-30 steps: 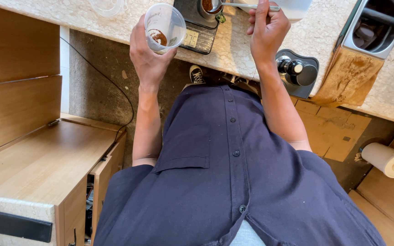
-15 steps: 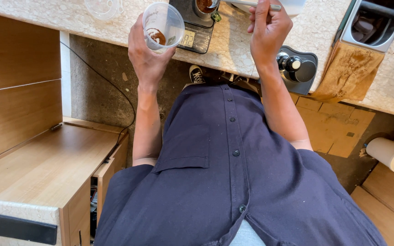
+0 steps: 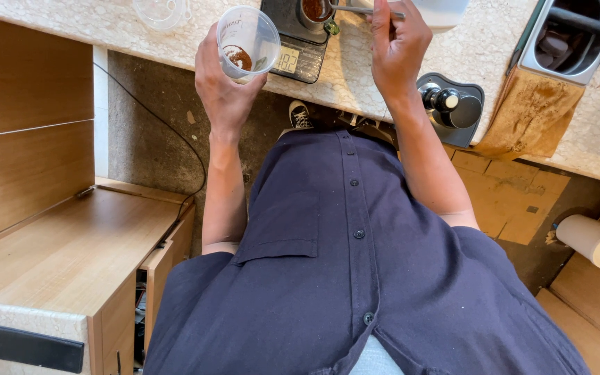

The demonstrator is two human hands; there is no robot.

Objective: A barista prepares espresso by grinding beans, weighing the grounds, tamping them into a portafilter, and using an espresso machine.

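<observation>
Nearest is the person's dark buttoned shirt [image 3: 355,278], with a wooden cabinet [image 3: 50,257] at left and a paper roll [image 3: 595,241] on the floor at right. Farther off, both forearms reach up to the speckled counter [image 3: 480,48]. The left hand [image 3: 225,83] grips a clear plastic cup [image 3: 246,42], fingers wrapped round its side; the cup is tilted, its long axis leaning far and right, mouth toward the camera, with brown grounds [image 3: 237,55] lying in its low side. The cup is held over the counter's near edge, just left of a black scale [image 3: 293,48]. The right hand [image 3: 397,48] pinches a thin metal tool [image 3: 366,10], whose long axis runs left to right, its left end reaching a metal basket [image 3: 316,10] of brown grounds on the scale. Right of the hand lies a black tamper [image 3: 449,103] on a mat; far right stands a grey bin [image 3: 571,38].
</observation>
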